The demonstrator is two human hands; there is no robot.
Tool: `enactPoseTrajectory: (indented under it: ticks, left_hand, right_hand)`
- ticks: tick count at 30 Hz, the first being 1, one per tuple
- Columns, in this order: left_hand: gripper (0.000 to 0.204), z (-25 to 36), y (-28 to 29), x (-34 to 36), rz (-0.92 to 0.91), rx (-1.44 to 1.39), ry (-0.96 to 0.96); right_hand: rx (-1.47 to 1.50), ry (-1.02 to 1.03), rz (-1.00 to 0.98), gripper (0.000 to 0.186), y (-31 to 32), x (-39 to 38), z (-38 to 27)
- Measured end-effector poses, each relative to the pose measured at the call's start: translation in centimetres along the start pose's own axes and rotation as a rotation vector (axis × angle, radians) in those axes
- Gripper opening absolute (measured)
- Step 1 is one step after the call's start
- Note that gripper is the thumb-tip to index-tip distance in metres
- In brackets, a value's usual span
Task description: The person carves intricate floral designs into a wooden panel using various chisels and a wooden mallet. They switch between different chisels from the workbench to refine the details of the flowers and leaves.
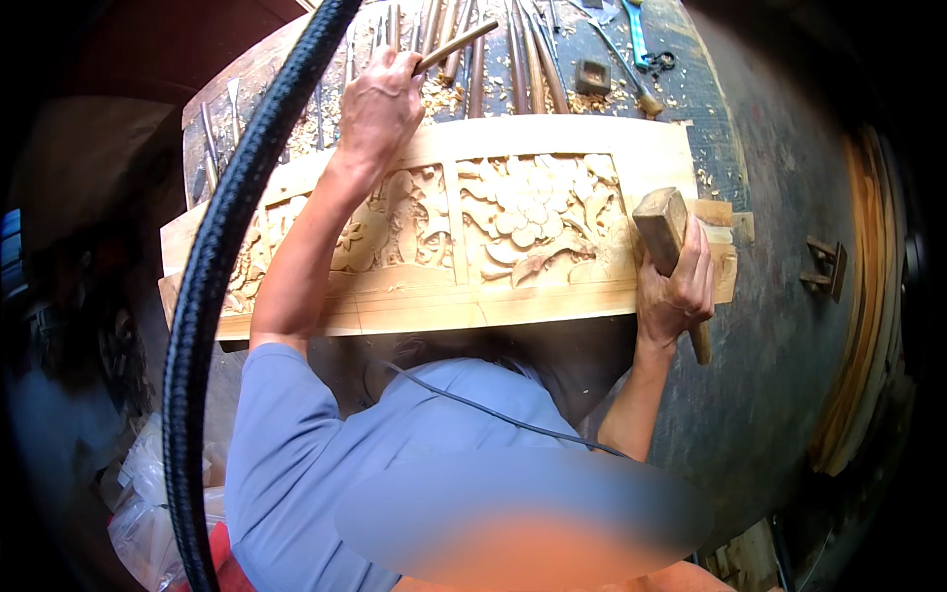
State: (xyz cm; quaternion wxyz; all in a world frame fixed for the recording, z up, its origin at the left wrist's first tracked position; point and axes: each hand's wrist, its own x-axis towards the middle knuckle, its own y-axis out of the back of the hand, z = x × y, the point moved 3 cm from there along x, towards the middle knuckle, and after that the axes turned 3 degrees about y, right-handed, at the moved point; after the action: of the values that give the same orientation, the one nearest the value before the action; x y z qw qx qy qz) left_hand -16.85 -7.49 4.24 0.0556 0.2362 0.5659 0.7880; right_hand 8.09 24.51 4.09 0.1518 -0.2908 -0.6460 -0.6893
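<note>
A long pale wooden panel [552, 136] carved with flowers and leaves in framed sections lies across the table in front of me. My left hand [383, 107] reaches over the panel's far edge, fingers closed on a slim wooden-handled tool [459, 46], probably a carving chisel; its working end is hidden. At the panel's right end, my right hand [681, 288] grips a wooden mallet [663, 227], its blocky head up and its handle end poking out below the fist. My left forearm covers part of the carving.
Several carving chisels [518, 69] lie in a row beyond the panel among wood shavings, near a small dark block [592, 77] and a blue-handled tool [636, 32]. A black braided cable [227, 217] crosses the left side. Long planks [868, 296] and a small stool [824, 268] stand right.
</note>
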Motion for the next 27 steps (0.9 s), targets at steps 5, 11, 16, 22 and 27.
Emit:
enactPoseTrajectory:
  ticks: [5, 11, 16, 22, 27]
  left_hand:
    - [0.014, -0.9, -0.9, 4.7, 0.141, 0.527, -0.367]
    - [0.016, 1.7, -2.3, 11.1, -0.085, 0.572, -0.683]
    - [0.007, 3.2, -8.2, 12.8, -0.158, 0.498, -0.786]
    - [0.006, 2.0, -11.9, 12.5, -0.169, 0.34, -0.731]
    - [0.012, 0.5, -10.5, 11.3, 0.032, 0.389, -0.819]
  right_hand:
    - [0.009, -0.004, -0.004, 0.053, 0.1, 0.5, -0.4]
    - [0.001, -0.007, 0.009, 0.052, 0.3, 0.5, -0.3]
    - [0.0, -0.005, 0.008, 0.052, 0.4, 0.5, -0.4]
    - [-0.006, 0.001, 0.008, 0.052, 0.1, 0.5, -0.4]
    - [-0.002, -0.014, -0.011, 0.051, 0.1, 0.4, -0.4]
